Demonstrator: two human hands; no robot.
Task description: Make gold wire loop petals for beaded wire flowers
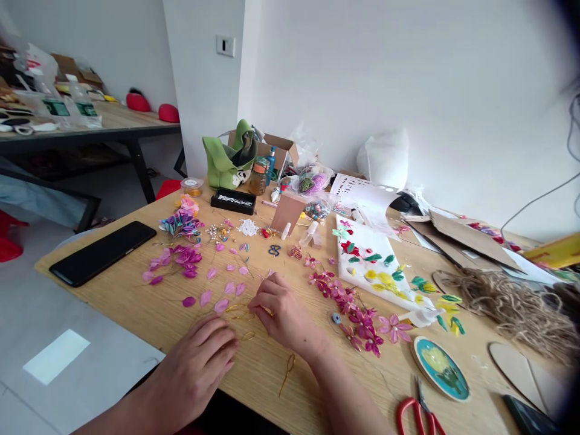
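My right hand (278,311) is closed near the middle of the table, fingertips pinched on thin gold wire (236,312) bent into loops. To its lower left, my left hand (194,362) has its fingers curled together, their tips mostly hidden. A small gold wire loop (248,336) shows right beside those fingers; whether they grip it is unclear. Another gold wire loop (290,364) with a twisted stem lies below my right wrist. Loose pink petals (222,306) are scattered just beyond my hands. Pink wire-edged flowers (362,320) lie in a cluster to the right.
Red-handled scissors (419,411) and a round painted piece (441,368) lie at front right. A white foam board (362,244) bears flowers and leaves. A black phone (102,252) rests at the left edge. Beyond stand a green bag (226,160) and a jar (258,175). Twine (502,302) is heaped right.
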